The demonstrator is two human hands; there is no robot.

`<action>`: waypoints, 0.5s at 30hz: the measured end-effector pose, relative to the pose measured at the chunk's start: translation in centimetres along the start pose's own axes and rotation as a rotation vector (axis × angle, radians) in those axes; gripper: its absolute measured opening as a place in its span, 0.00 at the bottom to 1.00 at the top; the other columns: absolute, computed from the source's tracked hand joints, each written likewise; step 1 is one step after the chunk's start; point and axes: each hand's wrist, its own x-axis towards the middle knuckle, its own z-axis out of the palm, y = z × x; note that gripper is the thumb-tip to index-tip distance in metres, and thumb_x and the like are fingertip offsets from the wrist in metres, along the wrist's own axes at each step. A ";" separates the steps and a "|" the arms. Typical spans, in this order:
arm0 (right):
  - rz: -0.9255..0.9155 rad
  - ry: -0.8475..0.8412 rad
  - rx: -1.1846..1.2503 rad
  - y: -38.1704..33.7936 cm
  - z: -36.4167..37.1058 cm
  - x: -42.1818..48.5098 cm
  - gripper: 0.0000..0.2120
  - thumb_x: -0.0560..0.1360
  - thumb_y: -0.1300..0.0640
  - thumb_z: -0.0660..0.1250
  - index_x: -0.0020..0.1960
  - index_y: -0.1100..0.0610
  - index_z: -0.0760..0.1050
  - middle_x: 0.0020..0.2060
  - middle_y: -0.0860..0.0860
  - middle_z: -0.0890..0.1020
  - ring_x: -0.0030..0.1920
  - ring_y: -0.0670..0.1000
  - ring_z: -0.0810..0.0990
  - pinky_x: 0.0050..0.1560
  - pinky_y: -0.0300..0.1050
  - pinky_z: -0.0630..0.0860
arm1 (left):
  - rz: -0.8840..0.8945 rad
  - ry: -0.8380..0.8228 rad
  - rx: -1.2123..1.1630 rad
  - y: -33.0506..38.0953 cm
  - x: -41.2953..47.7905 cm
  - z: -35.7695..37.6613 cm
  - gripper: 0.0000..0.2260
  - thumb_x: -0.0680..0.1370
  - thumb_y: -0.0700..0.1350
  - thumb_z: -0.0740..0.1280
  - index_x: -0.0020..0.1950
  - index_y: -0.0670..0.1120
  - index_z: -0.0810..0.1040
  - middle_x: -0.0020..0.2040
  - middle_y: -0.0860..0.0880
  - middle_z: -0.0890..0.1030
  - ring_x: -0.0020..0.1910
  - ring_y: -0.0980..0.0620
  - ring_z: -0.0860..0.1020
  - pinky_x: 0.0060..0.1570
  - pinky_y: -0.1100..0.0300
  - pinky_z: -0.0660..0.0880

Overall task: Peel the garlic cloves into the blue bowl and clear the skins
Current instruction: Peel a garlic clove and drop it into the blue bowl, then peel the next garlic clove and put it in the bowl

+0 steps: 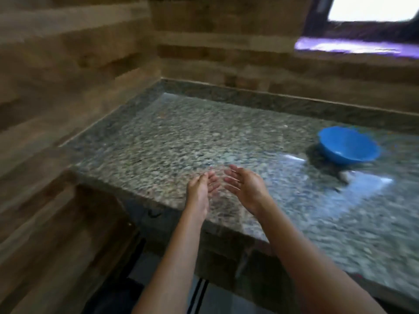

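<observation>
Near: left hand (201,186) and right hand (243,186) hover over the near-left edge of the counter (181,137), palms turned toward each other, fingers relaxed and spread. Neither holds anything visible.

Mid: 1 pale lump (344,175) on the counter just in front of the blue bowl (349,145); garlic or skins, too blurred to tell.

Far right: the bowl sits upright, and the visible part of its interior looks bare.

Progress: no peeled cloves visible, no loose skins by the hands. Likely peeling is largely left to do, though blur leaves this uncertain.
</observation>
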 end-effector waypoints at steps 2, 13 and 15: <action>-0.040 0.058 0.017 -2.5 -4.4 -0.5 0.11 0.80 0.58 0.53 0.58 0.59 0.71 0.45 0.53 0.78 0.40 0.51 0.76 0.41 0.42 0.72 | -0.018 -0.070 0.020 -1.9 -0.5 4.4 0.12 0.83 0.42 0.53 0.43 0.44 0.73 0.40 0.47 0.77 0.35 0.53 0.77 0.36 0.63 0.72; -0.096 0.212 0.033 -11.6 -23.3 -1.5 0.09 0.79 0.59 0.58 0.54 0.60 0.74 0.47 0.56 0.79 0.41 0.52 0.78 0.43 0.46 0.75 | 0.000 -0.242 0.348 -12.3 -1.6 23.3 0.07 0.79 0.37 0.61 0.44 0.45 0.75 0.39 0.47 0.78 0.36 0.52 0.75 0.34 0.64 0.74; -0.094 0.257 0.038 -12.5 -25.2 -1.3 0.09 0.79 0.59 0.58 0.55 0.61 0.74 0.46 0.55 0.80 0.40 0.52 0.78 0.43 0.45 0.75 | 0.077 -0.255 0.595 -13.9 -1.0 24.9 0.05 0.76 0.35 0.64 0.50 0.40 0.78 0.45 0.42 0.81 0.42 0.46 0.78 0.45 0.57 0.77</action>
